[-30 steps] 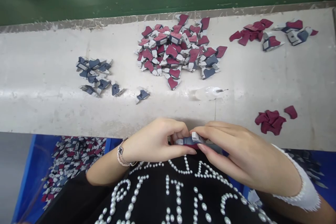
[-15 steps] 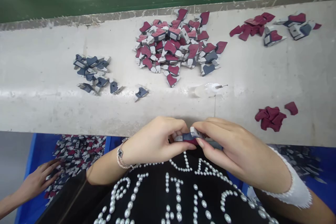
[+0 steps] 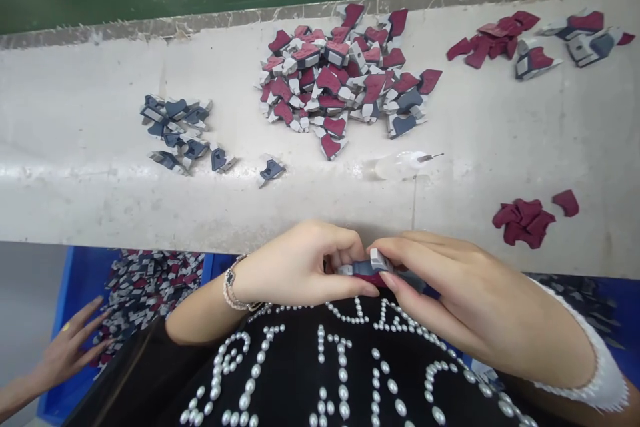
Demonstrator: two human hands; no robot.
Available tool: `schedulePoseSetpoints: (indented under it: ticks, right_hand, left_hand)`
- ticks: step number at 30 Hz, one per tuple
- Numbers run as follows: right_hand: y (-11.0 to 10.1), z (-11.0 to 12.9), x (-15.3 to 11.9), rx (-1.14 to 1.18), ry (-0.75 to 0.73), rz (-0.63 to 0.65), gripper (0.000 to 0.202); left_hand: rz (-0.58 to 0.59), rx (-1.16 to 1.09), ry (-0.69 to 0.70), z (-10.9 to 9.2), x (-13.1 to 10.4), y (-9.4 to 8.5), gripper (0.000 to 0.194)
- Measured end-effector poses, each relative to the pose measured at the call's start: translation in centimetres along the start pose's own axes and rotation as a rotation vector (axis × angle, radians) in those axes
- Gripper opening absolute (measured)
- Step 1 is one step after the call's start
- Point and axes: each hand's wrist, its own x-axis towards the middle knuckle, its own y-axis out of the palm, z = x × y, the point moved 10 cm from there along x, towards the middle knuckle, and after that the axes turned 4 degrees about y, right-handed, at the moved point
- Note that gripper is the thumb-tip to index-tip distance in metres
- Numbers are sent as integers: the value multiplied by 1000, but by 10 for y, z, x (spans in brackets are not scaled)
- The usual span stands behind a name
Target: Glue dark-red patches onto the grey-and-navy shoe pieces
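Between both hands, at the table's near edge, is a small plastic part (image 3: 367, 268) in grey-blue, white and maroon. My left hand (image 3: 315, 265) is closed on its left end, thumb below and fingers curled. My right hand (image 3: 440, 287) pinches its right end between thumb and forefinger; a white block sticks up there. The fingers hide much of the part. Beyond them lies a clear bottle (image 3: 397, 165) with a thin metal tip, on its side. Farther back is a large pile of maroon-faced parts (image 3: 330, 83), with a loose grey-blue part (image 3: 271, 171) left of the bottle.
Grey-blue parts (image 3: 175, 123) form a pile at left. Maroon pieces (image 3: 524, 221) lie at right, more maroon pieces (image 3: 493, 39) behind. A blue bin (image 3: 63, 320) of parts stands below left, another person's hand (image 3: 70, 347) over it. Another blue bin (image 3: 627, 307) is below right.
The view has shifted slightly, so the table's contents sit a little higher and farther right. Both my hands keep hold of the part. The other person's hand has spread its fingers and drawn slightly left.
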Motion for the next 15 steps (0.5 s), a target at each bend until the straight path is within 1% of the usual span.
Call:
schedulePoseSetpoints:
  ticks: [4,12,15]
  right_hand:
    - [3,2,-1,7,-15,36,16]
    - [4,3,3,-22,5,39,18]
    - [3,3,1,-16,-4,45,17]
  left_hand:
    - [28,-26,-16,1,1,3,31]
    - [21,-5,-1,-1,0,1,30]
    - [38,-27,-10,0,1,3,32]
